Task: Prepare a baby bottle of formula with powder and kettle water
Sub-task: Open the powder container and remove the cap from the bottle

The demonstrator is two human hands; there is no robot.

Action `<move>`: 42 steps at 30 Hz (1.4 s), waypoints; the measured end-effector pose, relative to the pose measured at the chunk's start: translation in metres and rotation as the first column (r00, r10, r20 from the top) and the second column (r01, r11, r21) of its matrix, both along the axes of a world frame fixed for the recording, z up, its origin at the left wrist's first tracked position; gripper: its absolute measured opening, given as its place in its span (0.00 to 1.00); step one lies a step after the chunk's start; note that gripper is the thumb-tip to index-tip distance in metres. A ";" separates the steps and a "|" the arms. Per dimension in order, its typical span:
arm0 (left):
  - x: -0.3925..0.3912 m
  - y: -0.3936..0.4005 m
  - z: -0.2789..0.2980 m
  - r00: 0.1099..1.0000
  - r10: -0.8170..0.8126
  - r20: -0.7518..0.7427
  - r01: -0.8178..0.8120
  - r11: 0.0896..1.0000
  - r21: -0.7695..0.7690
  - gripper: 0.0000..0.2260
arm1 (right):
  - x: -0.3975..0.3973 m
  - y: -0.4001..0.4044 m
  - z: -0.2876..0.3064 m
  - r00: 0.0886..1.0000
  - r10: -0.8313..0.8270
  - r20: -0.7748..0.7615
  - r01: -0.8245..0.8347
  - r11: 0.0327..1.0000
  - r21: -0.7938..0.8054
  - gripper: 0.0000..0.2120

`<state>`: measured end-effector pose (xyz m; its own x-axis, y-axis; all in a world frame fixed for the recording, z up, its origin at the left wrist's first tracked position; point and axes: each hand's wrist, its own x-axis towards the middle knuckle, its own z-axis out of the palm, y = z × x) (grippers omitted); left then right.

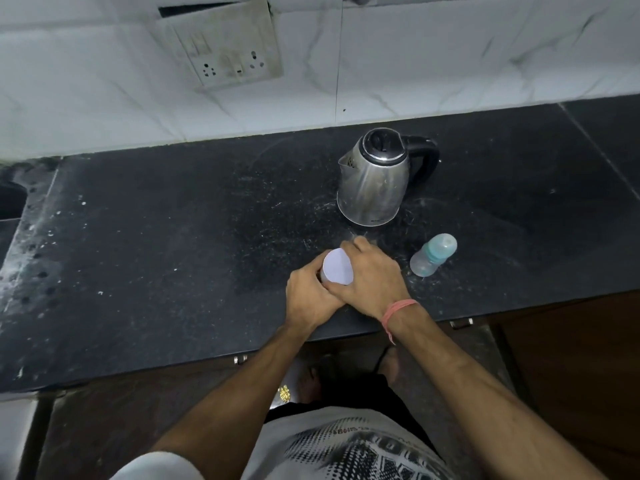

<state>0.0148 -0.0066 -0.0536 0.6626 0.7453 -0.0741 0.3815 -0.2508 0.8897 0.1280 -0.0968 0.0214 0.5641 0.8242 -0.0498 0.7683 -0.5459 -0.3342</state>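
Observation:
A white-lidded powder container (337, 267) stands on the black counter (173, 237) near its front edge. My left hand (310, 296) grips its body from the left. My right hand (372, 278) wraps around it from the right, fingers curled at the lid's rim. A steel electric kettle (374, 178) with a black lid and handle stands behind my hands, lid down. To the right a clear baby bottle (433, 259) with a teal cap stands on the counter, apart from my hands.
A white tiled wall with a switch and socket plate (225, 46) rises behind the counter. A dark sink edge (10, 202) shows at far left. Cabinet fronts (571, 375) sit below the counter edge. White specks dust the counter.

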 end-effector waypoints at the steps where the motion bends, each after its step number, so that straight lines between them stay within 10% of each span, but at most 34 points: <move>1: 0.001 0.000 0.000 1.000 0.010 0.002 -0.010 1.000 -0.005 0.32 | 0.002 0.001 0.002 1.000 0.016 -0.002 -0.016 1.000 -0.008 0.34; 16: 0.000 0.004 -0.006 0.999 -0.035 -0.018 0.035 0.999 0.037 0.33 | 0.020 0.004 0.030 0.917 0.391 -0.082 -0.399 0.884 -0.244 0.37; 21: 0.000 0.007 -0.008 0.997 -0.051 -0.055 0.053 0.998 0.041 0.33 | 0.014 0.009 0.033 0.969 0.244 -0.034 -0.244 0.932 -0.268 0.46; 36: 0.001 0.005 -0.010 0.996 -0.027 -0.089 0.029 0.999 0.027 0.28 | 0.024 0.022 0.034 0.726 0.685 0.051 -0.658 0.715 -0.235 0.24; 42: -0.001 0.001 -0.006 0.999 -0.006 -0.044 0.007 0.999 0.037 0.35 | 0.050 0.020 0.068 0.874 0.463 -0.148 -0.481 0.868 -0.125 0.40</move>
